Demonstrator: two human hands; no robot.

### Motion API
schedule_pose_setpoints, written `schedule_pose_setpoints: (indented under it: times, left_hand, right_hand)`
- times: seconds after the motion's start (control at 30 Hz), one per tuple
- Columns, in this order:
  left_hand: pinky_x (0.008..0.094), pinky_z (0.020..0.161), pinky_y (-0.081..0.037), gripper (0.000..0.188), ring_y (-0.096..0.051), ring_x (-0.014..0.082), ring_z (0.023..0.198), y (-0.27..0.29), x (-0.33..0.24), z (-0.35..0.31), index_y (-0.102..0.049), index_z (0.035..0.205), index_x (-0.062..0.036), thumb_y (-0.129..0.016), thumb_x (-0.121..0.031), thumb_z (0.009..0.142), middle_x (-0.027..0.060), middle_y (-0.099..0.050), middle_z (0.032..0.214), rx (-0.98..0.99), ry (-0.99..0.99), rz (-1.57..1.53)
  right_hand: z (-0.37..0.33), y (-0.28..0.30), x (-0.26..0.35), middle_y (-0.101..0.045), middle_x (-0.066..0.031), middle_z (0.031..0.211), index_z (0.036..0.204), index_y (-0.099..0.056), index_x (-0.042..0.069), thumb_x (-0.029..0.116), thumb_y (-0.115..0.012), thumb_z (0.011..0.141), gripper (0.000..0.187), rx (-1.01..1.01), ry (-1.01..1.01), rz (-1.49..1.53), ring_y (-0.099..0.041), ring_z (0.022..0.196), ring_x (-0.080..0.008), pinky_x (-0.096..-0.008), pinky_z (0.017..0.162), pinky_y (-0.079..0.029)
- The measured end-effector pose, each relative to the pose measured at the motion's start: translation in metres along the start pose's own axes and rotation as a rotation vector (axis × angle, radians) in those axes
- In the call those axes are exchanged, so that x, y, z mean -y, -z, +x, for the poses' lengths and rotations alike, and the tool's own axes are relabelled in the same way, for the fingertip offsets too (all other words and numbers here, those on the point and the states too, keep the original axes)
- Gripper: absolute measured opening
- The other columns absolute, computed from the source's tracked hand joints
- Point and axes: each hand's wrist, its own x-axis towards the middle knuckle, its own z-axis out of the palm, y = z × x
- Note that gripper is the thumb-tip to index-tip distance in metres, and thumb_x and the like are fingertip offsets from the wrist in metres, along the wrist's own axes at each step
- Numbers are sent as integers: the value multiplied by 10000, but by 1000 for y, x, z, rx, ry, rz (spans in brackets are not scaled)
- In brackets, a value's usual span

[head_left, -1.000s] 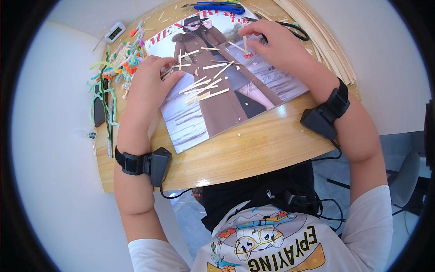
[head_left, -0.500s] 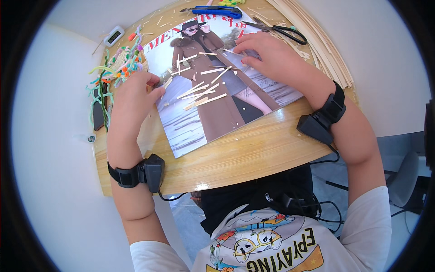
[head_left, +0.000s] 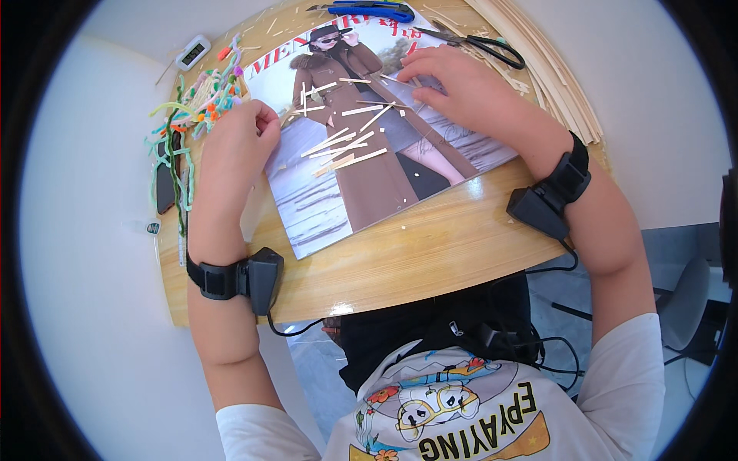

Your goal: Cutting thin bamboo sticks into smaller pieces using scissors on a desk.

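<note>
My left hand (head_left: 237,142) is at the left edge of a magazine (head_left: 315,219), its fingers curled and the thumb against them. Whatever is in that pinch is hidden. My right hand (head_left: 461,88) rests over the magazine's upper right part, with thumb and fingers bent but apart. A thin pale stick lies by those fingertips; I cannot make out any grip on it. Several short wooden strips (head_left: 361,158) are scattered on the cover, some crossing each other, with tiny cut bits among them.
Beyond the magazine lie a blue utility knife (head_left: 373,11) and black-handled scissors (head_left: 492,50). Long wooden strips (head_left: 557,84) line the table's right side. Colourful fuzzy stems (head_left: 181,115), a dark phone-like slab (head_left: 165,180) and a small digital clock (head_left: 192,53) are at left.
My left hand has shifted slightly up, its fingers drawn closer together. A strip near its thumb no longer shows there. The right hand has barely moved. The view has shifted a little.
</note>
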Motion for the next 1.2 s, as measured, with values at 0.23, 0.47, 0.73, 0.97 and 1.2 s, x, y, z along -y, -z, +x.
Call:
schedule_pose_setpoints:
  times: [0.23, 0.47, 0.73, 0.97, 1.2]
  left_hand:
    - [317, 691, -486, 251, -583, 182, 736, -13, -2, 3, -693, 1087, -56, -683, -182, 869, 68, -649, 887, -191, -252, -94]
    - [318, 711, -496, 213, -589, 192, 743, -28, 3, 14, -712, 1035, -55, -700, -177, 861, 71, -647, 902, -148, -283, -113]
    - [339, 724, -501, 175, -615, 218, 779, -30, 2, 14, -720, 993, -53, -696, -153, 852, 89, -652, 898, -171, -248, -180]
    - [361, 722, -505, 148, -633, 242, 790, -28, 4, 15, -717, 926, -40, -706, -154, 831, 103, -652, 863, -129, -262, -162]
    - [306, 687, -491, 140, -611, 175, 748, -30, 2, 16, -683, 939, -19, -680, -137, 864, 87, -640, 864, -130, -251, -131]
  right_hand:
    - [-1, 1, 0, -665, -96, 1063, 1052, -673, 63, 142, -639, 864, 207, -23, 61, -44, -608, 1019, -298, -398, 914, -477]
    - [0, -1, 0, -669, -78, 1049, 1046, -672, 67, 150, -628, 863, 205, -45, 89, -51, -606, 1022, -297, -400, 912, -478]
    - [-2, 0, -1, -666, -84, 1053, 1048, -669, 63, 148, -631, 865, 205, -46, 97, -51, -606, 1026, -302, -400, 915, -479]
    - [2, 10, 10, -577, -89, 1304, 1149, -647, 80, 155, -613, 906, 256, 162, -60, -33, -510, 1224, -284, -384, 1041, -408]
    - [-1, 2, 3, -659, -104, 1076, 1061, -669, 49, 144, -636, 863, 222, -17, 82, -62, -604, 1042, -304, -397, 931, -477]
